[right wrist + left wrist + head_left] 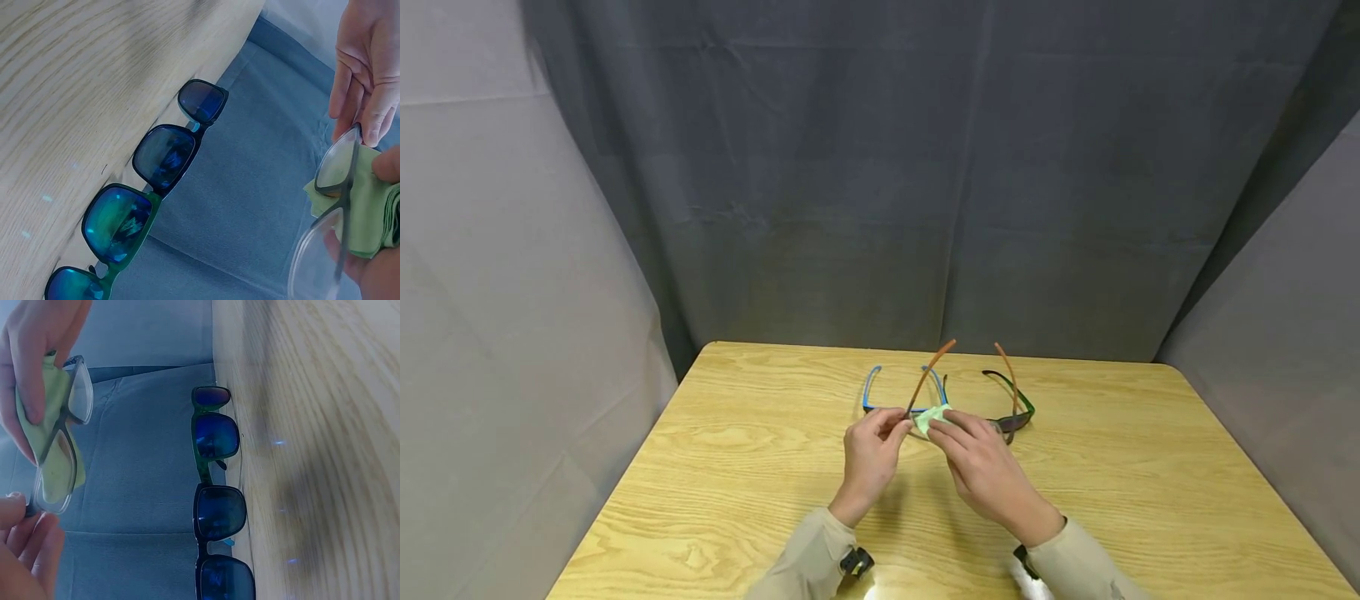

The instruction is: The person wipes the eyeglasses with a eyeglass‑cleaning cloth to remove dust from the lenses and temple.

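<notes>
My left hand (pixel 871 458) pinches the outer corner of a pair of eyeglasses (pixel 64 419) with clear lenses, a grey frame and orange-brown temples. The eyeglasses are held above the table with both temples unfolded, pointing away from me. A light green cloth (pixel 931 418) lies against the lens nearer the left hand, on both sides of the frame. My right hand (pixel 985 471) grips this folded cloth around the eyeglasses, its fingers bent over it. In the right wrist view the cloth (pixel 369 212) bunches between the right fingers, and the other lens is uncovered.
Beyond the hands, two pairs of sunglasses stand on the wooden table (pixel 737 450): black-fronted sunglasses with blue temples (pixel 868 387) and green sunglasses (pixel 156 200) to their right. A dark grey curtain (pixel 820 208) hangs behind the table, with pale cloth walls at both sides.
</notes>
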The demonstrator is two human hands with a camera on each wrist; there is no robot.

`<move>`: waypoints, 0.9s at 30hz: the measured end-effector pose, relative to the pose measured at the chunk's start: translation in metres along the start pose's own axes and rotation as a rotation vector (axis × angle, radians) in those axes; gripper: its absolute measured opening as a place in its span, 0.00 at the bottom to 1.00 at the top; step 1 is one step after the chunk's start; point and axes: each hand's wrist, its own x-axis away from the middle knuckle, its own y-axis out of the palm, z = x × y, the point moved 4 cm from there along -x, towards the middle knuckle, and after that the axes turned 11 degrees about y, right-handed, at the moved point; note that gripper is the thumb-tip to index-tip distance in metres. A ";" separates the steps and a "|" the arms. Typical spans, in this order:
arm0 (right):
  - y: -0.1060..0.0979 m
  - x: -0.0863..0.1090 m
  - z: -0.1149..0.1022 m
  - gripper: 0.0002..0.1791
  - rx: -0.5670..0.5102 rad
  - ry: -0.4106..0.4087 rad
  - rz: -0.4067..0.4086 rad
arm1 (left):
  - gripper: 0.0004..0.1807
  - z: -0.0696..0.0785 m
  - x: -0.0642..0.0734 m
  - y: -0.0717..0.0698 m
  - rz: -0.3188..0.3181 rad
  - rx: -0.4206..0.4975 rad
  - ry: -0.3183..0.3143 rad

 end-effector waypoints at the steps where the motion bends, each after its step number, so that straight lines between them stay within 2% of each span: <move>1: -0.001 0.000 0.000 0.27 -0.003 -0.004 0.003 | 0.07 0.000 0.000 0.000 0.002 0.001 -0.002; 7: -0.003 0.001 -0.001 0.26 -0.009 0.001 0.006 | 0.07 0.001 0.000 0.000 0.019 0.001 0.002; 13: -0.005 -0.001 -0.002 0.27 -0.002 0.016 0.015 | 0.07 0.004 0.000 0.001 0.030 0.009 0.036; 19: -0.005 -0.003 -0.001 0.28 0.008 0.038 -0.009 | 0.06 0.003 -0.002 0.002 0.045 0.021 0.071; 24: -0.002 -0.005 0.000 0.15 -0.014 0.035 -0.003 | 0.07 0.002 -0.001 0.003 0.029 0.024 0.084; 27: 0.000 -0.005 0.000 0.17 -0.028 0.031 0.003 | 0.06 0.002 0.000 0.002 0.010 0.025 0.073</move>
